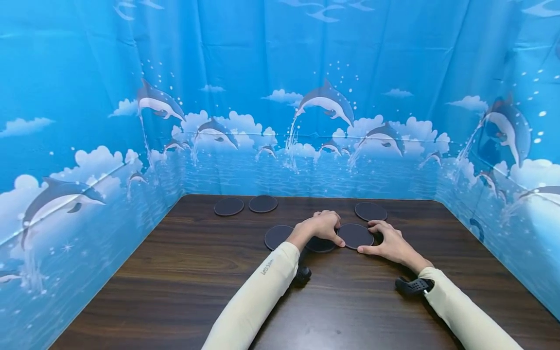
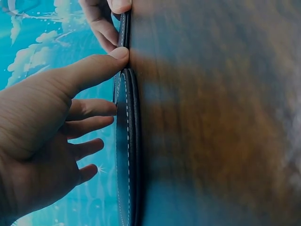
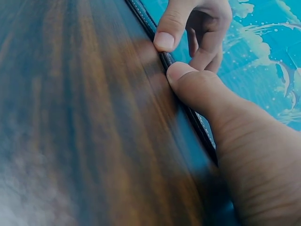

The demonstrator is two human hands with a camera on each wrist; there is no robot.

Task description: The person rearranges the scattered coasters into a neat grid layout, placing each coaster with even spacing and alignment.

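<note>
A dark round coaster (image 1: 356,236) with a stitched rim lies on the table between both hands. My left hand (image 1: 321,226) spans its left side, thumb at the near rim and fingers toward the far side. From the right, my right hand (image 1: 389,244) holds the same coaster, with its thumb at the near edge and forefinger at the far edge. Below my left hand a second coaster (image 1: 321,245) is partly hidden, and another coaster (image 1: 276,236) sits to its left. The right wrist view shows both thumbs close together along the dark rim (image 3: 165,59).
Two coasters lie at the back left, one (image 1: 229,206) beside the other (image 1: 263,204). Behind the held one is a further coaster (image 1: 371,211). The brown wooden table (image 1: 183,282) is bordered at the back and sides by a blue dolphin-print curtain (image 1: 245,73).
</note>
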